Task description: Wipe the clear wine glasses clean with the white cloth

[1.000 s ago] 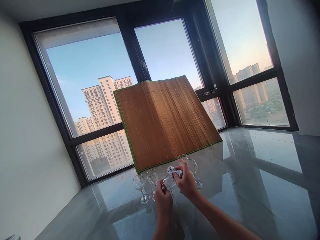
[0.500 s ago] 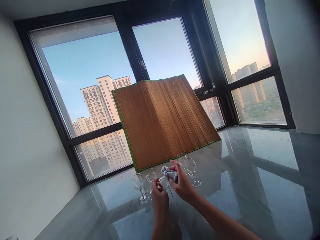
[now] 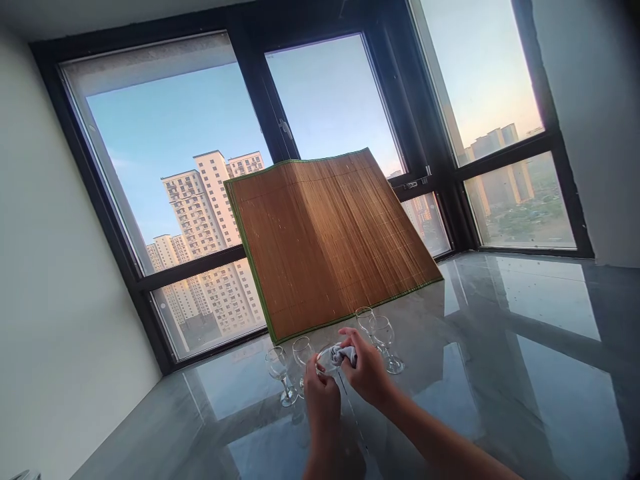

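My left hand (image 3: 323, 390) is closed on a clear wine glass (image 3: 324, 358), held tilted above the grey surface; its stem is hidden by my fingers. In my right hand (image 3: 367, 370) is a bunched grey cloth (image 3: 343, 355), pressed against the glass bowl. Just left of my hands stand two upright stemmed glasses, the outer glass (image 3: 277, 363) and the inner glass (image 3: 302, 350), the latter partly covered by my left hand. To the right stand two more, a rear glass (image 3: 365, 319) and a front glass (image 3: 383, 332), close together.
A brown slatted mat (image 3: 325, 247) with green edging leans against the dark window frame (image 3: 250, 87) behind the glasses. The glossy grey surface (image 3: 480, 400) reaches to the windows and the white wall (image 3: 50, 267) at left. A thin dark line (image 3: 356, 417) runs along the surface.
My right hand has moved the cloth slightly down over the glass bowl. The held glass has turned a little in my left hand. The standing glasses and the mat stay in place.
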Demonstrator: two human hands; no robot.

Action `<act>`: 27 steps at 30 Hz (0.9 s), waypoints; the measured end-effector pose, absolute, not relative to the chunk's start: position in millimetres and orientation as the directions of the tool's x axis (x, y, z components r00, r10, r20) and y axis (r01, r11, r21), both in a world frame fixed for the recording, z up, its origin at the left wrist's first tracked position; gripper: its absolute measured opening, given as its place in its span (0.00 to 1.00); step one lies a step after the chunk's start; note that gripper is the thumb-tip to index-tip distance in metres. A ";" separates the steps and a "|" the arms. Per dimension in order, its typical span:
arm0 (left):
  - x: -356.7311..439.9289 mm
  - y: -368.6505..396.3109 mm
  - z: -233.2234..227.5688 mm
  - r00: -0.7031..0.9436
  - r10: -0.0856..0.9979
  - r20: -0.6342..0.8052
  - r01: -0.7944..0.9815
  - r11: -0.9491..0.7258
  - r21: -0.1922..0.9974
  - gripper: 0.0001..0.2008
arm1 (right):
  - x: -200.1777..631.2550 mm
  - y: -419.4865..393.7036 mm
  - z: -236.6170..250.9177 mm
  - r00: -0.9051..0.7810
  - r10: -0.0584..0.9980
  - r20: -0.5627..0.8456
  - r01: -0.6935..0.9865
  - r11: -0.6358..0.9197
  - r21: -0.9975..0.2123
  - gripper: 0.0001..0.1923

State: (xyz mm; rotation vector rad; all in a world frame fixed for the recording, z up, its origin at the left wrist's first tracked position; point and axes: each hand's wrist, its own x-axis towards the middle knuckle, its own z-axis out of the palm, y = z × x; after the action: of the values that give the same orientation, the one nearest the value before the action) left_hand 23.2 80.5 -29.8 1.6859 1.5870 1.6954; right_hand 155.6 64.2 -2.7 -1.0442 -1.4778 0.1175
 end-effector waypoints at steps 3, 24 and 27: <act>22.8 80.1 -31.2 -0.261 0.767 0.585 0.508 -0.406 0.760 0.21 | 155.9 65.8 -3.1 0.169 0.681 0.713 0.499 0.565 -0.658 0.26; 21.8 73.9 -28.7 -0.226 0.672 0.706 0.644 -0.440 0.625 0.22 | 152.1 72.7 -5.3 0.066 0.865 0.497 0.183 0.479 -0.858 0.29; 21.9 72.0 -26.2 -0.243 0.682 0.690 0.638 -0.424 0.643 0.22 | 152.8 65.9 -0.2 0.018 0.891 0.453 0.143 0.446 -0.884 0.34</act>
State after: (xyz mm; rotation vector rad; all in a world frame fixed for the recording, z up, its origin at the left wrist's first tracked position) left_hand 21.9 72.0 -26.2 1.9095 1.6658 1.7929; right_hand 152.8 65.9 -0.2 -0.9721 -1.4537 0.7541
